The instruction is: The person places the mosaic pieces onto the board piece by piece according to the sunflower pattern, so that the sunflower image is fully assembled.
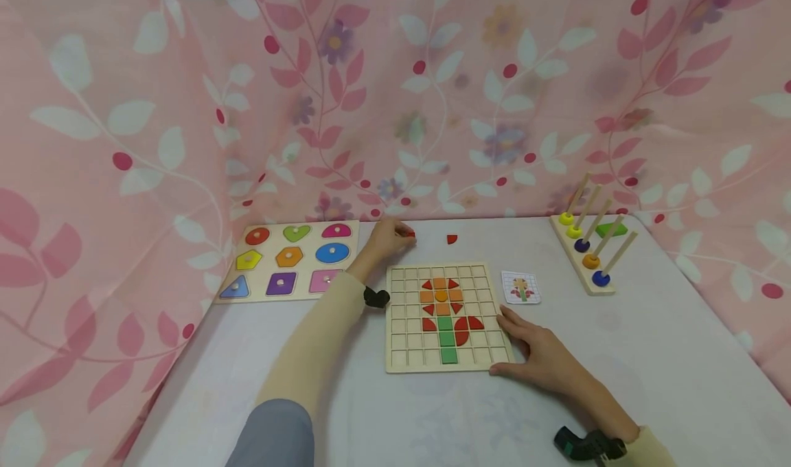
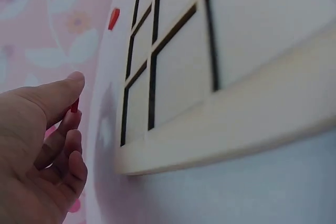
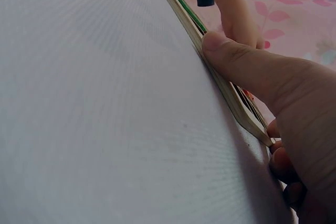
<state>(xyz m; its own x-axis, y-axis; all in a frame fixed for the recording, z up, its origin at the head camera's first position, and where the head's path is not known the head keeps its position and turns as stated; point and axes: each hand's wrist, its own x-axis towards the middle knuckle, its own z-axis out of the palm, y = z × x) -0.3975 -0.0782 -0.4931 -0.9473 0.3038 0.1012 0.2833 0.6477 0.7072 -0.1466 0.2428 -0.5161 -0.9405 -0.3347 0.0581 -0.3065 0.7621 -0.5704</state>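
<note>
My left hand (image 1: pixel 386 241) is beyond the board's far left corner and pinches a small red piece (image 2: pixel 74 106) between thumb and forefinger. Most of that piece is hidden by the fingertips. The wooden grid board (image 1: pixel 404 369) lies flat, bearing a flower of orange squares, a yellow round piece (image 1: pixel 441 296), red triangles, green squares (image 1: pixel 447 338) and red quarter circles (image 1: pixel 475 323). At its near right corner my right hand (image 1: pixel 546 357) holds the board, thumb on the front edge and fingers along the right side. Another red quarter circle (image 1: pixel 452 239) lies behind the board.
A small pattern card (image 1: pixel 521 287) showing a flower lies right of the board. Farther right stands a peg stand (image 1: pixel 599 289) with coloured rings, a green piece (image 1: pixel 612 230) beside it. On the left is a knobbed shape puzzle (image 1: pixel 309 245). A floral curtain (image 1: pixel 395 96) hangs behind the table.
</note>
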